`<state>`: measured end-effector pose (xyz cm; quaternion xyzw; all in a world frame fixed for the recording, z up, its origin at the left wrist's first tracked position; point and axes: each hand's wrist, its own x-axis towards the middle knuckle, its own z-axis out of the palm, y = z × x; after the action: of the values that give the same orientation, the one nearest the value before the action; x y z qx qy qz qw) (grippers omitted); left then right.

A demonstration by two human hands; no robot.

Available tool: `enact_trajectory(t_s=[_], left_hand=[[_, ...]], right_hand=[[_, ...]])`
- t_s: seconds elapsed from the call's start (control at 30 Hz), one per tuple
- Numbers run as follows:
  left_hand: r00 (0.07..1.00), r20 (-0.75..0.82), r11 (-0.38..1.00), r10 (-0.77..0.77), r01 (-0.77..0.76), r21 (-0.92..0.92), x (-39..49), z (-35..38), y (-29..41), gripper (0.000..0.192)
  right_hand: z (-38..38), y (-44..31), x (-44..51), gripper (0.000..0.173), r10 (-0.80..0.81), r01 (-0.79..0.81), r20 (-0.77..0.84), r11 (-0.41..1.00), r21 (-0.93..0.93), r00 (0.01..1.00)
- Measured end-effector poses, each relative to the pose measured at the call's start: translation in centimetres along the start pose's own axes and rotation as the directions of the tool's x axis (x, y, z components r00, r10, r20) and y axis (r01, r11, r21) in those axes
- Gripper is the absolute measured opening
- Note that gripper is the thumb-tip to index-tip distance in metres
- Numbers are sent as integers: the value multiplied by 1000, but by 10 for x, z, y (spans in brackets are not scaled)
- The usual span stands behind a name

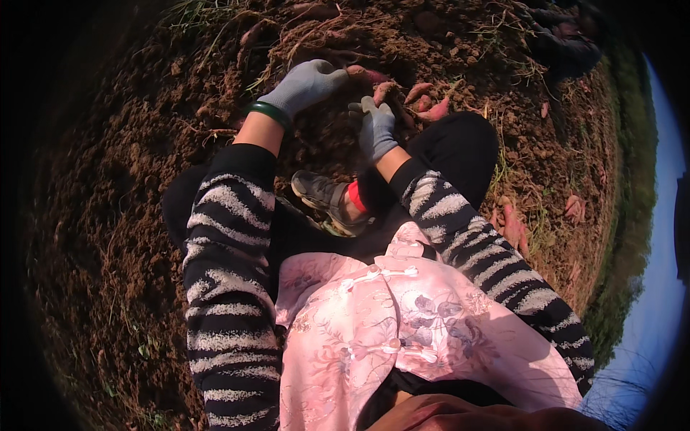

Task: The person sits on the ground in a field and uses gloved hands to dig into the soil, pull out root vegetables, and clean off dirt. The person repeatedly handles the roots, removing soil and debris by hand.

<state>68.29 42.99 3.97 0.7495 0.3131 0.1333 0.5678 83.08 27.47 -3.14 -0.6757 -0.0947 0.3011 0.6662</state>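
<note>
My left hand, in a pale grey knit glove with a green bangle at the wrist, has its fingers curled at the left end of a reddish sweet potato; the fingertips are partly hidden. Lower and to the right, my right hand wears a matching glove. Its fingers are spread and nothing shows between them. Just past its fingertips lies another sweet potato. More sweet potatoes rest on the loose soil to the right, by my bent knee.
Brown clods cover the ground. Dug vines and roots lie beyond my hands. My shoe is beneath my arms. A sweet potato pile lies at the right. Another person is at the top right.
</note>
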Motion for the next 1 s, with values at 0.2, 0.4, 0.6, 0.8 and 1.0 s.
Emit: enact_trajectory(t_s=[0.2,0.4,0.6,0.8,1.0], left_hand=[[971,233,869,-58,164,-466,-9,11,7,51],[913,401,812,-80,293,-504,-4,22,-13,47],[900,352,915,-258,345,-211,8,76,-57,41],[874,325,869,-361,442,-223,17,99,-97,38],[925,132,931,-358,342,127,5,84,-83,42]], right_hand=[[-4,6,-22,22,-126,135,52,955,-264,991],[-3,5,-42,20,113,-118,238,993,5,965],[10,18,-89,28,152,66,401,875,-480,903],[-1,12,-69,57,270,381,571,521,-764,775],[0,-11,-46,55,300,388,494,349,-853,816]])
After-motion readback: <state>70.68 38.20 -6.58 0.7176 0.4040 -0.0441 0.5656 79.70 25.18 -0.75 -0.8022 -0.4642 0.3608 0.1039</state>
